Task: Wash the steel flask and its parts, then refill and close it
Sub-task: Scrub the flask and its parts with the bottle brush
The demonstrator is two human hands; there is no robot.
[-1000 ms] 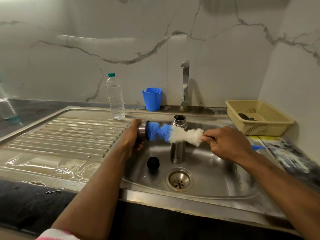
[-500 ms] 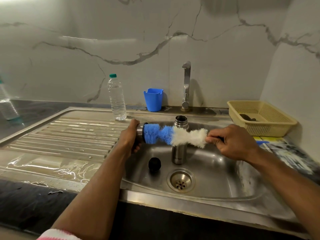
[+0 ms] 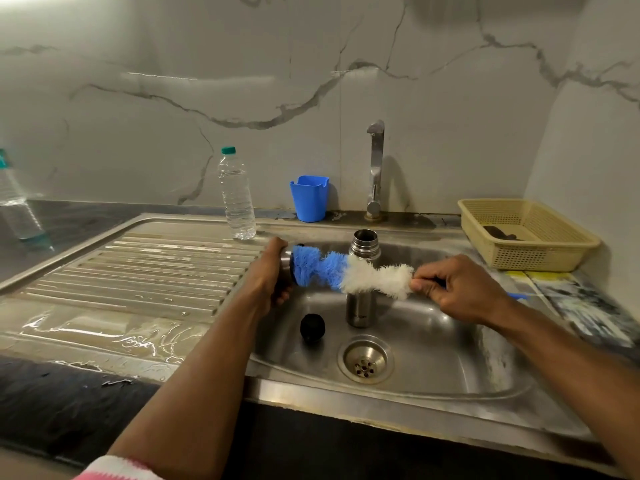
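Flask [image 3: 362, 278] open, upright in sink [image 3: 450, 341]; left hand [image 3: 268, 278] grips cup [image 3: 286, 268], right hand [image 3: 457, 289] pinches brush [image 3: 346, 271] scrubbing it; stopper [image 3: 312, 327] waits; rinse, refill, closing left.

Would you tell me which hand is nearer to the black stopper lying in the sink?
Left. The left hand, gripping the steel cup, is just above and left of the black stopper; the right hand, holding the brush, is farther right.

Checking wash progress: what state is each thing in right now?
steel flask: upright in sink, open.
steel cup: held sideways by left hand, brush inside.
bottle brush: held by right hand.
black stopper: lying in sink.
tap: no water visible.
water bottle: capped, upright.
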